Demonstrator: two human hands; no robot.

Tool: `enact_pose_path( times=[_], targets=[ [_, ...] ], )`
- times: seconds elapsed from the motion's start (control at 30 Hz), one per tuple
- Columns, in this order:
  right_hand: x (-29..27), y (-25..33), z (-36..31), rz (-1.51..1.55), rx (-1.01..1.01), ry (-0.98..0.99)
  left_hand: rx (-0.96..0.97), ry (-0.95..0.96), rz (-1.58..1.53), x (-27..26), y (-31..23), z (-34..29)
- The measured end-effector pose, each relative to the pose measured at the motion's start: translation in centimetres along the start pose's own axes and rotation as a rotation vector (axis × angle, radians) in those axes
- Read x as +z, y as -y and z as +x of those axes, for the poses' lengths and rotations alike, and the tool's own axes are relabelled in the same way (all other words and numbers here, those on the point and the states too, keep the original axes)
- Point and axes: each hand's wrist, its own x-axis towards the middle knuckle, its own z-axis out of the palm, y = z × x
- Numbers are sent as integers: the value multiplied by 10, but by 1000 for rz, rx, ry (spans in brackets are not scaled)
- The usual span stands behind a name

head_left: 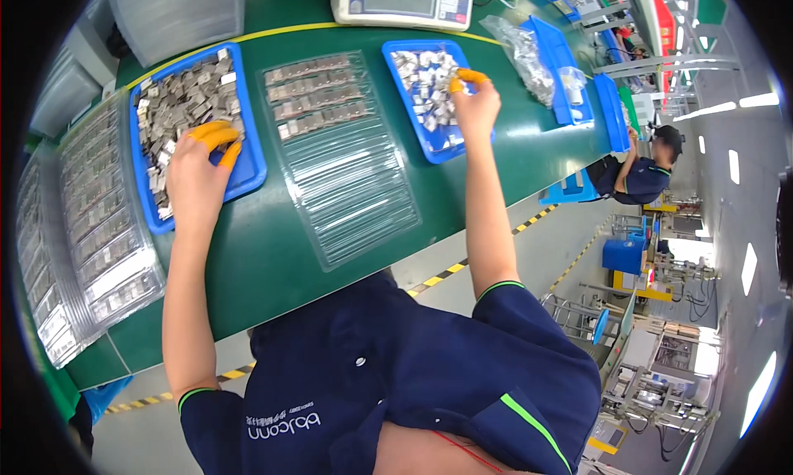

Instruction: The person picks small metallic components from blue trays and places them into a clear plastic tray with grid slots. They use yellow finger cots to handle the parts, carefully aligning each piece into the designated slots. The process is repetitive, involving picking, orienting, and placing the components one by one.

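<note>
My left hand (201,165), with yellow finger covers, reaches into a long blue tray (254,157) heaped with small grey metal pieces (194,95). Its fingers and thumb curl toward each other at the tray's right side; whatever is between the tips is too small to make out. Over the right edge of a smaller blue tray (434,150), my right hand (477,107) has its yellow-covered fingertips drawn together. Small white parts (425,78) lie in that tray. Between the hands rests a clear ribbed plastic tray (351,194), its far rows holding grey metal pieces (318,95).
Filled clear trays (107,211) are stacked at the left. A white scale (401,0) stands at the back, beside a translucent bin (178,16). Plastic bags (529,62) and more blue trays (611,111) lie to the right. A person (644,173) sits farther along the green table (273,268).
</note>
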Motion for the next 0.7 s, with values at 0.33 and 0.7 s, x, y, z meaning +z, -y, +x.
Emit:
enact_pose_path(
  times=[0.33, 0.7],
  targets=[
    [4, -3, -11, 374, 319, 131, -637, 99, -961, -22, -17, -4],
    [-21, 29, -28, 747, 439, 198, -655, 102, -1149, -15, -53, -40]
  ],
)
